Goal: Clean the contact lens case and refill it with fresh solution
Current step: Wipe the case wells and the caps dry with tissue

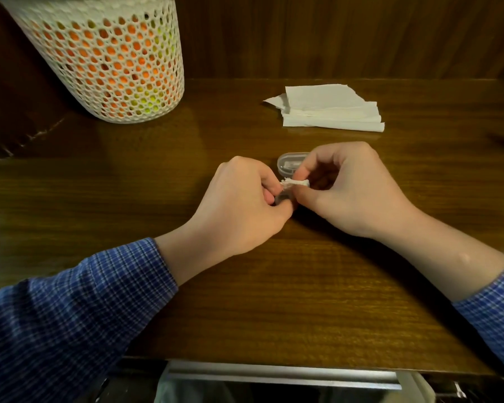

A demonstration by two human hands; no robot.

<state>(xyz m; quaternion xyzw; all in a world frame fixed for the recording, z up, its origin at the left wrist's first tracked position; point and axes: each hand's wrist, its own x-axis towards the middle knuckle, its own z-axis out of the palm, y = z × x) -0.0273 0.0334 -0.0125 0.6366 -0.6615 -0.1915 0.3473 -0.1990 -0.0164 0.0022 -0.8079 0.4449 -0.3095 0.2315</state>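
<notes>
The wooden counter [274,301] is carrying a white mesh basket [105,62] at the back left and a stack of paper towels [332,109] at the back right. At the centre, the left hand [239,205] is pinching a small clear piece of the lens case [282,197], while the right hand [349,190] is gripping a wad of tissue [296,182] against it. A clear lid [288,162] is lying just behind. The case is probably light, stiff and slippery, so holding it by the rim looks safest.
</notes>
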